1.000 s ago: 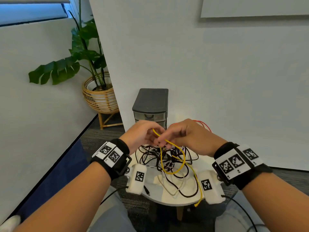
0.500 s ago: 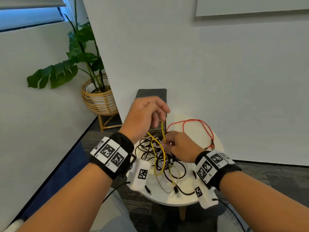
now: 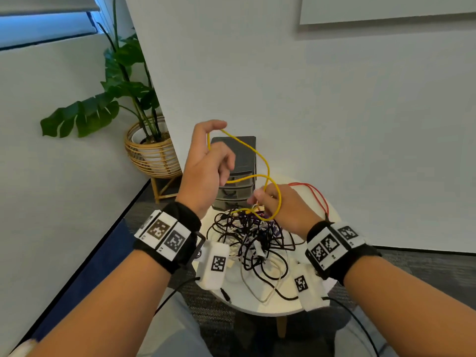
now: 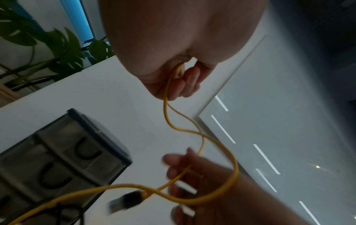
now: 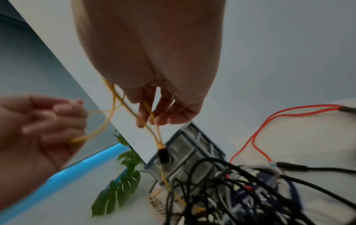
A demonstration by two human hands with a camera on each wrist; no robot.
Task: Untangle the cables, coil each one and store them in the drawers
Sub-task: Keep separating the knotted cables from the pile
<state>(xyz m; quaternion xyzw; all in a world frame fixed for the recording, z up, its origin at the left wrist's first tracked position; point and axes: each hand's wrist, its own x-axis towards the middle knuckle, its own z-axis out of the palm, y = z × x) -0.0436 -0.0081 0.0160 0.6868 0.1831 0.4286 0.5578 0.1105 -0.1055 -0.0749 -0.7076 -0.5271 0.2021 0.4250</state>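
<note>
A yellow cable point(image 3: 260, 157) loops in the air between my two hands. My left hand point(image 3: 206, 161) is raised in front of the grey drawer unit point(image 3: 239, 176) and holds a bend of the yellow cable point(image 4: 169, 89) in its curled fingers. My right hand point(image 3: 280, 207) is lower, just above the tangle of black and white cables point(image 3: 252, 240), and pinches the yellow cable point(image 5: 148, 112) near its black plug point(image 5: 163, 155). The cable's other stretch runs down into the tangle. A red cable point(image 3: 316, 194) lies on the table behind my right hand.
The small round white table point(image 3: 257, 305) stands against a white wall. A potted plant in a wicker basket point(image 3: 152, 150) is on the floor to the left. Grey carpet surrounds the table, and my legs are below its near edge.
My left hand has risen and drawn a long loop of yellow cable up out of the tangle. My right hand has dropped toward the pile and stays on the cable.
</note>
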